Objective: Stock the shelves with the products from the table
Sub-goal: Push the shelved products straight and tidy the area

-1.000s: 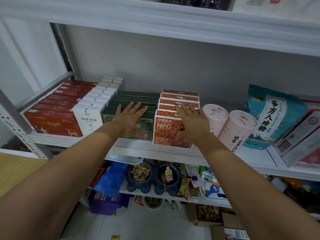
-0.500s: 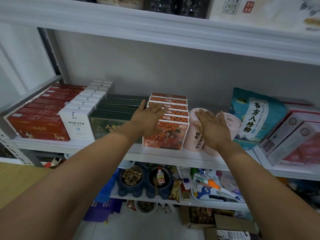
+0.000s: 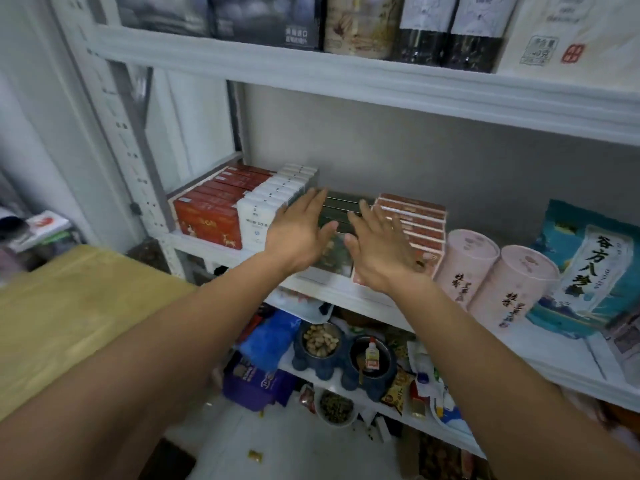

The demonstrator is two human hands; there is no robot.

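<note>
On the middle shelf (image 3: 561, 351), your left hand (image 3: 298, 233) and right hand (image 3: 379, 247) flank the dark green boxes (image 3: 337, 207), fingers straight and spread, gripping nothing; contact cannot be confirmed. White boxes (image 3: 273, 202) abut that row's left edge, orange boxes (image 3: 415, 220) its right. Open height remains between box tops and the upper shelf (image 3: 346, 84).

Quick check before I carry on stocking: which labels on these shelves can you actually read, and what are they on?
"谷方八珍": on the white panel of the teal bag, read top to bottom; anything below it is blurred.
"桂香": on the left pink canister, and again on the right pink canister.
Too blurred or too small to read: the red boxes, the white boxes, the orange boxes, and the stamp on the white top-shelf bag.
</note>
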